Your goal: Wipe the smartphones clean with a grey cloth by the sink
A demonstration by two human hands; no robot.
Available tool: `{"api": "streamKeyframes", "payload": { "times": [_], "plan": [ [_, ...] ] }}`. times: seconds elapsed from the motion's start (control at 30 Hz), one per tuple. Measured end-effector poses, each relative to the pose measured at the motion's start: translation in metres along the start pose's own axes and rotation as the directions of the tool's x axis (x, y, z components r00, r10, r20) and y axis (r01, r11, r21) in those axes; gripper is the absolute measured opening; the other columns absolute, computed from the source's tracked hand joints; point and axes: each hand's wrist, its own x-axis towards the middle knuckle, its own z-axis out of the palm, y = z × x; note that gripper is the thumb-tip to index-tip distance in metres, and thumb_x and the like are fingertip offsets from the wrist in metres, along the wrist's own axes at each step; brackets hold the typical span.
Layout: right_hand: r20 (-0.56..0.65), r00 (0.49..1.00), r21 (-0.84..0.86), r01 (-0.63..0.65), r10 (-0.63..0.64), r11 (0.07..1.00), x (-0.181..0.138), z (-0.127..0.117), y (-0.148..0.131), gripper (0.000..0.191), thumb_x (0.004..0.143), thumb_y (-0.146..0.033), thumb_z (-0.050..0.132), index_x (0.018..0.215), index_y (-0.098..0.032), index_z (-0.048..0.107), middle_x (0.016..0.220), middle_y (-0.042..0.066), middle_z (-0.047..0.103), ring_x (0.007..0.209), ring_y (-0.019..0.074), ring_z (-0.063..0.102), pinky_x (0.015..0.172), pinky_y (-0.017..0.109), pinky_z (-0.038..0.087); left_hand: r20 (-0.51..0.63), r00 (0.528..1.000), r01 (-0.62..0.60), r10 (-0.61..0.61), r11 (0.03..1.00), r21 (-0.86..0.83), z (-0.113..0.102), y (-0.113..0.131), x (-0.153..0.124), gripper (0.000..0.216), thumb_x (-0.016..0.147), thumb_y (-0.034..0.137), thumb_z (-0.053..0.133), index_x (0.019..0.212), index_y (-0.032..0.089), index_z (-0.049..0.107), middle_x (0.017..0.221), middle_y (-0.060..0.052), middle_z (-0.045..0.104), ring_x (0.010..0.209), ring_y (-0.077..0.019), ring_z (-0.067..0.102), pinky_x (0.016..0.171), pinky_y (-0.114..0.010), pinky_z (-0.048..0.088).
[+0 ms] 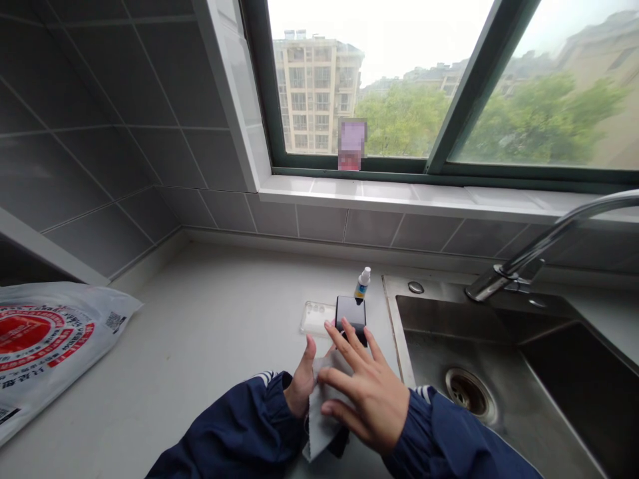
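Note:
A black phone [351,315] lies on the pale countertop [210,346], partly covered by a grey cloth [319,416]. My left hand [300,384] grips the phone's near left edge, thumb raised. My right hand [362,392] lies flat on the cloth with fingers spread, pressing it onto the phone. A clear phone case [316,318] rests just left of the phone. A small dropper bottle [362,285] with a white cap stands right behind it.
A steel sink [499,372] with a drain sits to the right, its tap [544,243] arching above. A printed plastic bag [44,346] lies at far left. Grey tiled walls and a window sill [399,193] close off the back.

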Motion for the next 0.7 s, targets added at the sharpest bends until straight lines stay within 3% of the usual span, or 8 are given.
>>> {"api": "streamKeyframes", "payload": {
  "times": [0.1, 0.17, 0.3, 0.43, 0.5, 0.57, 0.63, 0.7],
  "plan": [
    [-0.008, 1.0, -0.026, -0.011, 0.011, 1.0, 0.002, -0.004, 0.014, 0.027, 0.09, -0.044, 0.054, 0.112, -0.028, 0.06, 0.16, 0.008, 0.006, 0.145, 0.0377, 0.002, 0.109, 0.067, 0.013, 0.11, 0.989, 0.099, -0.099, 0.995, 0.004, -0.009, -0.001, 0.0, 0.085, 0.083, 0.077, 0.016, 0.147, 0.023, 0.032, 0.122, -0.014, 0.063, 0.097, -0.0272, 0.067, 0.088, -0.043, 0.048],
    [-0.031, 0.999, -0.049, -0.046, 0.045, 0.998, 0.003, -0.006, 0.022, 0.028, 0.092, -0.045, 0.052, 0.112, -0.027, 0.06, 0.16, 0.009, 0.008, 0.145, 0.0379, 0.002, 0.108, 0.068, 0.015, 0.188, 0.957, 0.213, -0.22, 0.975, 0.057, -0.016, 0.001, -0.003, 0.099, 0.076, 0.083, 0.008, 0.144, 0.019, 0.036, 0.098, -0.014, 0.07, 0.077, -0.0263, 0.069, 0.077, -0.044, 0.05],
    [-0.098, 0.99, -0.094, -0.11, 0.101, 0.99, 0.004, -0.007, 0.029, 0.028, 0.092, -0.044, 0.052, 0.112, -0.026, 0.06, 0.159, 0.01, 0.011, 0.145, 0.0395, 0.005, 0.106, 0.069, 0.018, 0.168, 0.889, 0.398, -0.426, 0.9, 0.18, -0.024, 0.004, -0.007, 0.114, 0.07, 0.085, -0.003, 0.134, 0.007, 0.049, 0.079, -0.014, 0.069, 0.07, -0.0252, 0.067, 0.08, -0.048, 0.049],
    [-0.109, 0.991, -0.093, -0.091, 0.08, 0.991, 0.001, -0.004, 0.019, 0.029, 0.092, -0.041, 0.053, 0.116, -0.027, 0.059, 0.16, 0.01, 0.008, 0.145, 0.039, 0.003, 0.107, 0.069, 0.017, 0.171, 0.935, 0.298, -0.312, 0.949, 0.101, -0.02, 0.0, -0.004, 0.1, 0.077, 0.082, 0.008, 0.138, 0.014, 0.045, 0.091, -0.014, 0.071, 0.08, -0.0267, 0.068, 0.087, -0.049, 0.047],
    [-0.071, 0.996, -0.073, -0.05, 0.044, 0.996, -0.001, -0.002, 0.011, 0.032, 0.091, -0.041, 0.054, 0.12, -0.029, 0.057, 0.16, 0.009, 0.007, 0.145, 0.0386, 0.002, 0.107, 0.069, 0.016, 0.104, 0.985, 0.134, -0.135, 0.991, 0.013, -0.015, -0.002, -0.001, 0.081, 0.085, 0.074, 0.017, 0.141, 0.02, 0.041, 0.113, -0.013, 0.067, 0.1, -0.0264, 0.065, 0.095, -0.044, 0.043],
    [-0.037, 0.999, -0.053, -0.008, 0.006, 0.999, -0.003, -0.003, 0.006, 0.036, 0.091, -0.045, 0.054, 0.124, -0.031, 0.055, 0.16, 0.009, 0.005, 0.145, 0.0387, 0.002, 0.107, 0.07, 0.015, 0.036, 0.999, -0.001, 0.002, 1.0, -0.031, -0.01, -0.003, 0.001, 0.07, 0.091, 0.065, 0.022, 0.142, 0.02, 0.04, 0.129, -0.012, 0.059, 0.118, -0.0249, 0.056, 0.103, -0.039, 0.037],
    [-0.035, 0.999, -0.056, 0.0, -0.002, 0.998, -0.003, -0.005, 0.007, 0.038, 0.09, -0.048, 0.054, 0.125, -0.033, 0.054, 0.16, 0.009, 0.005, 0.145, 0.0392, 0.002, 0.106, 0.071, 0.014, 0.032, 0.999, -0.023, 0.024, 1.0, -0.019, -0.008, -0.001, 0.001, 0.07, 0.091, 0.064, 0.022, 0.142, 0.019, 0.04, 0.13, -0.013, 0.058, 0.119, -0.0257, 0.056, 0.104, -0.04, 0.036],
    [-0.066, 0.997, -0.082, -0.037, 0.032, 0.996, -0.001, -0.006, 0.014, 0.037, 0.09, -0.048, 0.054, 0.124, -0.032, 0.055, 0.16, 0.009, 0.007, 0.145, 0.0392, 0.003, 0.106, 0.07, 0.015, 0.084, 0.993, 0.076, -0.078, 0.997, 0.033, -0.01, 0.002, -0.001, 0.08, 0.087, 0.071, 0.017, 0.142, 0.017, 0.039, 0.114, -0.014, 0.066, 0.1, -0.0273, 0.065, 0.097, -0.045, 0.042]
  ]
}}
